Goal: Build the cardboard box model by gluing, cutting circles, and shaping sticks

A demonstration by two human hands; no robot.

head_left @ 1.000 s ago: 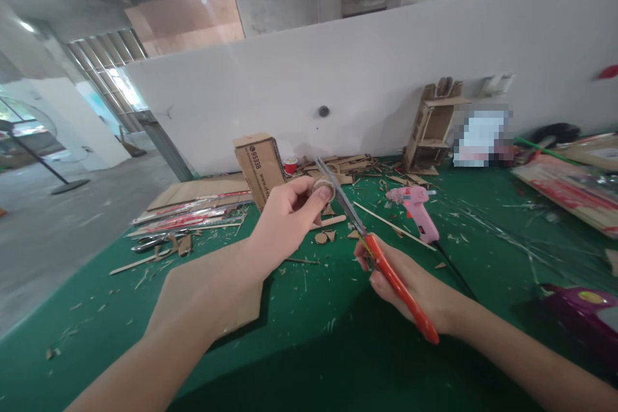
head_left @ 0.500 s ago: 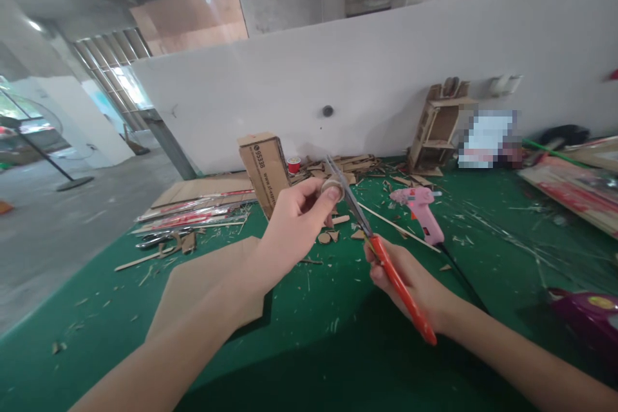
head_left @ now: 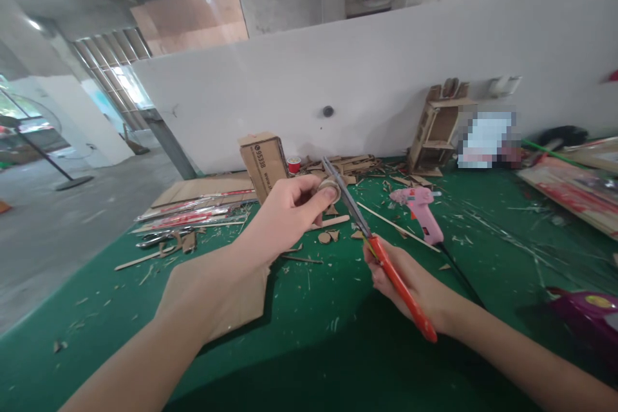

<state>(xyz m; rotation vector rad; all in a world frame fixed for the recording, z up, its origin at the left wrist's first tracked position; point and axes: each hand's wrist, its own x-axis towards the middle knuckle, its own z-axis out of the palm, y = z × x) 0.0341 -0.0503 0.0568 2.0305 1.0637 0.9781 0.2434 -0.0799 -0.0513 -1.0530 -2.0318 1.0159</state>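
Note:
My left hand (head_left: 290,212) pinches a small round cardboard disc (head_left: 332,189) between thumb and fingers, above the middle of the green table. In my right hand (head_left: 398,277) is a pair of scissors (head_left: 393,275) with red handles, its fingers wrapped round them. The blades point up and to the left, right beside the disc's edge. Whether they touch the card I cannot tell. Under my left forearm lies a flat cardboard sheet (head_left: 236,306). Small cardboard offcuts (head_left: 325,238) are on the table just beyond my hands.
A pink glue gun (head_left: 425,209) with a black cord lies right of the scissors. A cardboard box (head_left: 263,164), a red-rimmed spool (head_left: 293,165) and a cardboard shelf model (head_left: 434,132) stand along the white wall. Wrapped sticks (head_left: 193,214) lie left; a purple object (head_left: 586,309) sits right.
My left hand and the disc shifted slightly right, then a little back left. The scissors stayed close to the disc's edge throughout. The view turned slightly at first.

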